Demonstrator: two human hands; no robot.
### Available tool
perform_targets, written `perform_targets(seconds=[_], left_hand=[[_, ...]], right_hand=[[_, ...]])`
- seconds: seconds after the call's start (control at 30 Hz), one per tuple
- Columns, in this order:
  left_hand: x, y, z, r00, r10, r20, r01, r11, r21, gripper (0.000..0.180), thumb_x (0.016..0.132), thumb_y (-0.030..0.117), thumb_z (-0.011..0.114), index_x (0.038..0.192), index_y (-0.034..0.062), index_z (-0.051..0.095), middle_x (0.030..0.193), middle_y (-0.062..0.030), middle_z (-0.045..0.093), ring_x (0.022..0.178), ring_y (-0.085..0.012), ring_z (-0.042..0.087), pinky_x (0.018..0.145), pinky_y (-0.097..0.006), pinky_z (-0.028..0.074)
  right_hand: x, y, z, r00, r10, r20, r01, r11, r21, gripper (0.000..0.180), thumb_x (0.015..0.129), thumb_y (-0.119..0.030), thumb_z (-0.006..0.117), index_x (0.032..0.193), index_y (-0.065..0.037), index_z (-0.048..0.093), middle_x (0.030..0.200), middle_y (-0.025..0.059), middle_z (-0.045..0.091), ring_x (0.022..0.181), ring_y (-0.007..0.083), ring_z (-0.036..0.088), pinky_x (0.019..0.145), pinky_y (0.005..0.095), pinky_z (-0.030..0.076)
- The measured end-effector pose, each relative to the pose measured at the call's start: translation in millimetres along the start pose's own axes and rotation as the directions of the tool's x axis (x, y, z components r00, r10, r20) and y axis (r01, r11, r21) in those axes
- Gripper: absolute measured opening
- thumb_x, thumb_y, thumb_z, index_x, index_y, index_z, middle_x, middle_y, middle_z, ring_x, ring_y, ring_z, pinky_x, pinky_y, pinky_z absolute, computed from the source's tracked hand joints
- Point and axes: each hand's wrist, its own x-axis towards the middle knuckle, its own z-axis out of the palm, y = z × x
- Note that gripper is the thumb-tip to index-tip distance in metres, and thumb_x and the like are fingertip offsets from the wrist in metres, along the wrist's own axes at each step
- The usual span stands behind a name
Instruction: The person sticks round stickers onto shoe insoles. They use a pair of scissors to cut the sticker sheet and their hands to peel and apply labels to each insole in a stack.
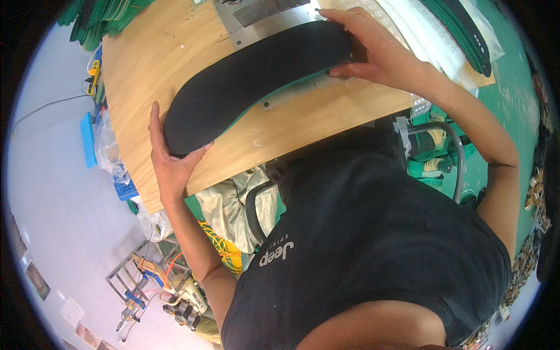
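A long, curved black padded piece (251, 76) with a thin green edge along its underside spans the wooden table top (280, 137). Its left end sits between the thumb and fingers of my left hand (172, 160). Around the opposite end, my right hand (385, 55) is closed, thumb at the near edge and fingers at the far one. Part of a metal plate (265, 29) shows beyond the piece, and more of it comes out along the near edge. The piece hides the middle of that plate.
Stacked green pieces (99, 23) lie at the table's far left corner. White plastic sheeting (429, 41) and dark green-edged strips (464, 35) are at the far right. Under the table edge hangs a beige cloth (233, 207) beside a curved metal tube (458, 151).
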Motion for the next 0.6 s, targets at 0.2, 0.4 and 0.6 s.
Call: perform_targets(seconds=[0.2,0.4,0.6], left_hand=[[24.1,-12.0,-4.9,0.996,0.085,-0.021,-0.086,0.996,-0.026,0.107,0.058,0.005,0.086,0.148,0.006,0.029,0.121,-0.0185,0.058,0.107,-0.0247,0.059,0.095,-0.034,0.046],[48.7,-15.7,-7.2,0.997,0.082,-0.008,-0.082,0.995,-0.062,0.102,0.062,0.006,0.086,0.147,0.0047,0.03,0.12,-0.0174,0.058,0.107,-0.0224,0.059,0.095,-0.033,0.046],[51.7,-23.8,-9.6,0.997,0.081,0.013,-0.08,0.995,-0.052,0.103,0.061,0.008,0.085,0.148,0.0061,0.031,0.126,-0.017,0.056,0.112,-0.0231,0.056,0.098,-0.033,0.044]], right_hand=[[33.4,3.4,-8.1,0.998,0.005,0.062,-0.004,1.0,-0.006,0.072,0.069,-0.018,0.081,0.129,0.001,0.046,0.109,0.022,0.054,0.103,0.0374,0.052,0.091,0.0411,0.043],[49.4,13.2,1.9,0.999,0.054,-0.002,-0.054,0.999,-0.001,0.064,0.07,-0.015,0.08,0.124,-0.001,0.049,0.107,0.0213,0.056,0.104,0.037,0.051,0.092,0.0416,0.042],[52.5,19.7,4.4,1.0,0.017,0.004,-0.017,1.0,-0.016,0.062,0.069,-0.015,0.08,0.122,-0.003,0.049,0.107,0.0213,0.055,0.103,0.0373,0.051,0.09,0.0416,0.043]])
